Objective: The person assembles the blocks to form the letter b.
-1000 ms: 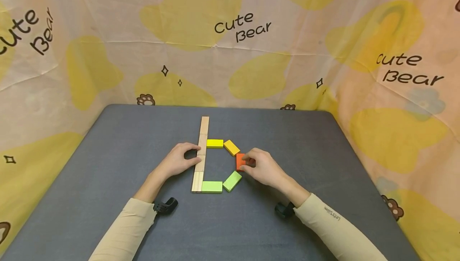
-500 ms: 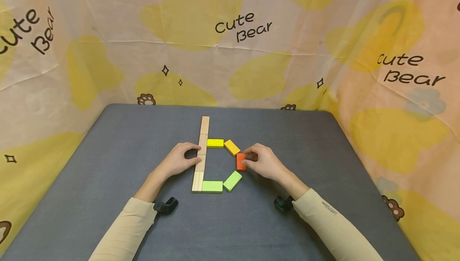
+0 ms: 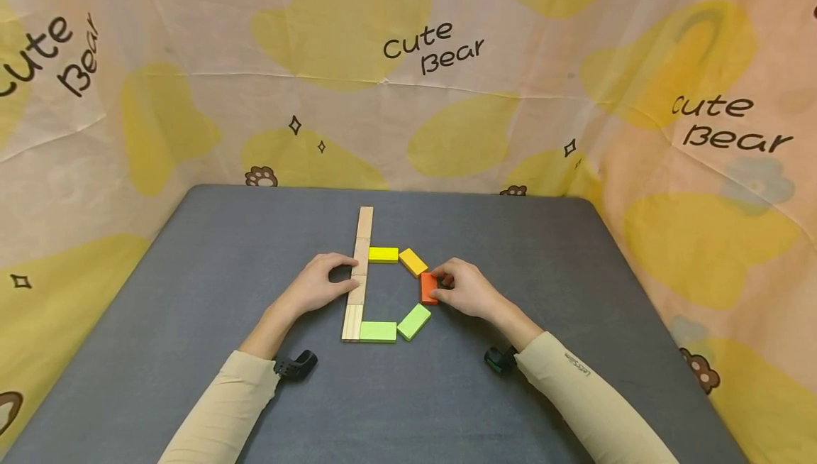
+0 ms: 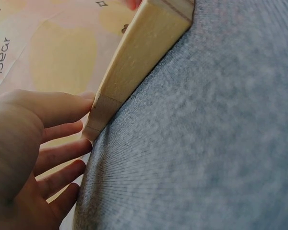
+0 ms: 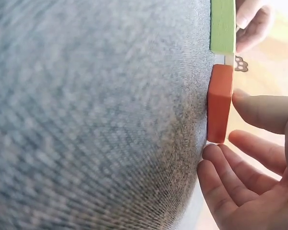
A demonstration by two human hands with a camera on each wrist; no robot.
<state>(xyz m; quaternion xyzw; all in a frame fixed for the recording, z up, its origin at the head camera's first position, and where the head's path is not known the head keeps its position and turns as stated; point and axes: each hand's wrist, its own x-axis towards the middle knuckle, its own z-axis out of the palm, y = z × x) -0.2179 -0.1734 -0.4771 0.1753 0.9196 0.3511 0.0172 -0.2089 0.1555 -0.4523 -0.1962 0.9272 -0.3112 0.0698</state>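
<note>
On the table, flat coloured blocks curve out from the right of a straight column of plain wooden blocks. My left hand rests beside the column's left edge, thumb and fingertips touching it. My right hand is at the red block, with the thumb by its near part and the index finger by its far end. In the right wrist view, the thumb tip meets the top edge of the red block and the other fingers spread loosely. A yellow block, an orange-yellow block and two green blocks form the rest of the curve.
The dark grey table extends around the blocks. A patterned curtain hangs behind and along both sides. Dark wrist-worn devices stick out inward beneath both wrists.
The right hand's fingertips have eased rightward off the top of the red block to its edge, uncovering more of it. The left hand and all the blocks keep their places.
</note>
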